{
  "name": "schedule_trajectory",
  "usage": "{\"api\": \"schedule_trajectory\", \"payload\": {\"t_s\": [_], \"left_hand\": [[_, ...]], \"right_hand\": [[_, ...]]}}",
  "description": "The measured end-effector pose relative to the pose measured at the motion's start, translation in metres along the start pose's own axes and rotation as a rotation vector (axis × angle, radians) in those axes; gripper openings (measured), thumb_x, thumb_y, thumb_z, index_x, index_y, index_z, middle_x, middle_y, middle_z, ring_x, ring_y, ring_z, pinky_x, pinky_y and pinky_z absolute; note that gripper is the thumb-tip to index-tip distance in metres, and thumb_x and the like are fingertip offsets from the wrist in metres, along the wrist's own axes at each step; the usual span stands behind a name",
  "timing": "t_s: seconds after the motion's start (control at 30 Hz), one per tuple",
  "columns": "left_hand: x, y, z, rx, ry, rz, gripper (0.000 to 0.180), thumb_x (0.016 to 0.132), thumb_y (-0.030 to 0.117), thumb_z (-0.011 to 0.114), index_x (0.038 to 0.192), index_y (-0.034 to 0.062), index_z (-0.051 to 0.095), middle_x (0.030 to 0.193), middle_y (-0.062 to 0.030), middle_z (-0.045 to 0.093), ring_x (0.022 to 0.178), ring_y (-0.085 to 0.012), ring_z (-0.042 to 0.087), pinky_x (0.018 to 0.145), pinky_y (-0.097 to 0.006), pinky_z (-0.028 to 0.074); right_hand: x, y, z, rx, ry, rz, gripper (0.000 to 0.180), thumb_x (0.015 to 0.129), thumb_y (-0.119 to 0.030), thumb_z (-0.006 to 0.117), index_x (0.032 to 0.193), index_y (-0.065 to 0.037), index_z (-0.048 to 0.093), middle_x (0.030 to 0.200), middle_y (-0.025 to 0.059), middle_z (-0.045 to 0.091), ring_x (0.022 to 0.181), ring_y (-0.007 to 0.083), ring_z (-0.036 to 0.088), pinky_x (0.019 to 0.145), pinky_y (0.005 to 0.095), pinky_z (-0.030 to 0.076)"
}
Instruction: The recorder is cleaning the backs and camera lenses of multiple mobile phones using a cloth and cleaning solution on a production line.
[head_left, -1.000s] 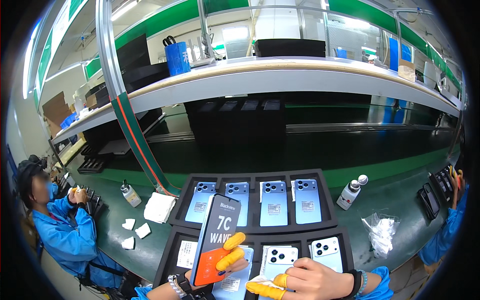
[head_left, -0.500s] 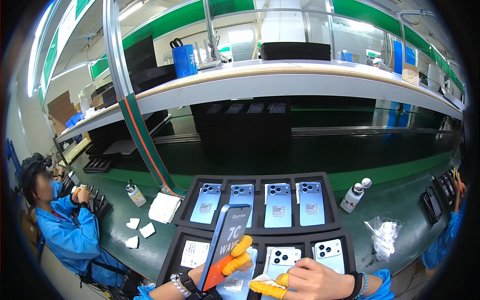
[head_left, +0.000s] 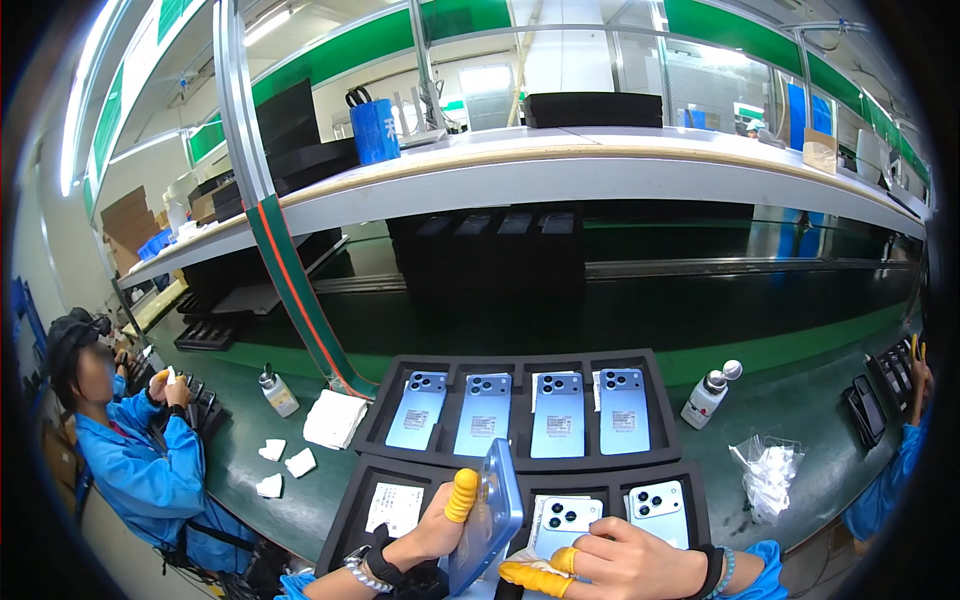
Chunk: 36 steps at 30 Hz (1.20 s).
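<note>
Green bench trays (head_left: 395, 412) cradle blue phones (head_left: 557, 414); left hand (head_left: 432, 532) grips one phone (head_left: 487, 520), right hand (head_left: 622, 560) loosely curled.

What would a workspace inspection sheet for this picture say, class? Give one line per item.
Surface: green bench.
Job's things: light blue phone on edge; far tray holds four phones, near tray more.
Clutter: white wipes, cloth, two bottles, bag.
Grippers: left hand grips the phone; right hand at its lower edge.
Cables: nothing seen.
Surroundings: shelf above; a person in blue at left.
</note>
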<state>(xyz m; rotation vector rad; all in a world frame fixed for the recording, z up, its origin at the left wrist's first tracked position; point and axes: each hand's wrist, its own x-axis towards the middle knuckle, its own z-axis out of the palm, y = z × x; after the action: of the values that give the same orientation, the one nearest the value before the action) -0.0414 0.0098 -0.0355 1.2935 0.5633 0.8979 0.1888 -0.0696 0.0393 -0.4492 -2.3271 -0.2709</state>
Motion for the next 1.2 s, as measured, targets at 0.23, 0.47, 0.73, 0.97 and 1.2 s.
{"api": "schedule_trajectory", "payload": {"t_s": [0.23,0.47,0.73,0.97,1.2], "left_hand": [[0.003,-0.006,0.002,0.388,0.278,0.495,0.038,0.095,0.035,0.041,0.089,-0.0002,0.055,0.069,-0.0016,0.054,0.058,-0.0098,0.052,0.053,-0.024,0.039],[0.009,0.011,-0.004,0.938,0.511,0.866,0.032,0.087,0.032,0.057,0.071,0.0050,0.053,0.055,-0.0043,0.050,0.044,-0.0209,0.049,0.044,-0.029,0.037],[0.015,0.011,-0.007,1.152,0.549,0.946,0.042,0.080,0.043,0.064,0.068,0.0039,0.054,0.050,-0.0032,0.046,0.040,-0.0194,0.043,0.040,-0.029,0.032],[0.016,0.012,-0.005,1.146,0.568,0.960,0.041,0.083,0.042,0.062,0.072,0.0025,0.055,0.051,-0.0038,0.047,0.040,-0.0172,0.043,0.040,-0.028,0.032],[0.026,0.010,-0.002,0.274,0.651,0.279,0.033,0.097,0.029,0.041,0.104,-0.0010,0.052,0.090,-0.0035,0.058,0.078,-0.0064,0.053,0.069,-0.020,0.043]], "right_hand": [[-0.001,0.000,0.001,0.004,0.005,-0.001,0.022,0.065,-0.011,0.057,0.086,-0.003,0.060,0.075,0.0050,0.049,0.066,0.0177,0.049,0.066,0.0321,0.038],[0.000,0.001,0.004,0.025,-0.008,-0.001,0.021,0.064,-0.011,0.058,0.083,-0.002,0.060,0.076,0.0056,0.050,0.065,0.0182,0.049,0.065,0.0327,0.038],[0.000,0.000,0.002,0.029,-0.011,0.008,0.025,0.065,-0.011,0.057,0.088,-0.001,0.061,0.077,0.0059,0.051,0.068,0.0180,0.050,0.065,0.0324,0.039],[-0.002,-0.001,0.002,0.038,-0.034,0.014,0.026,0.067,-0.011,0.056,0.091,-0.001,0.061,0.078,0.0060,0.051,0.070,0.0184,0.052,0.067,0.0318,0.040],[-0.001,0.000,0.003,-0.001,-0.071,0.005,0.044,0.070,-0.010,0.057,0.114,-0.003,0.059,0.073,0.0024,0.046,0.065,0.0154,0.048,0.065,0.0289,0.039]]}}
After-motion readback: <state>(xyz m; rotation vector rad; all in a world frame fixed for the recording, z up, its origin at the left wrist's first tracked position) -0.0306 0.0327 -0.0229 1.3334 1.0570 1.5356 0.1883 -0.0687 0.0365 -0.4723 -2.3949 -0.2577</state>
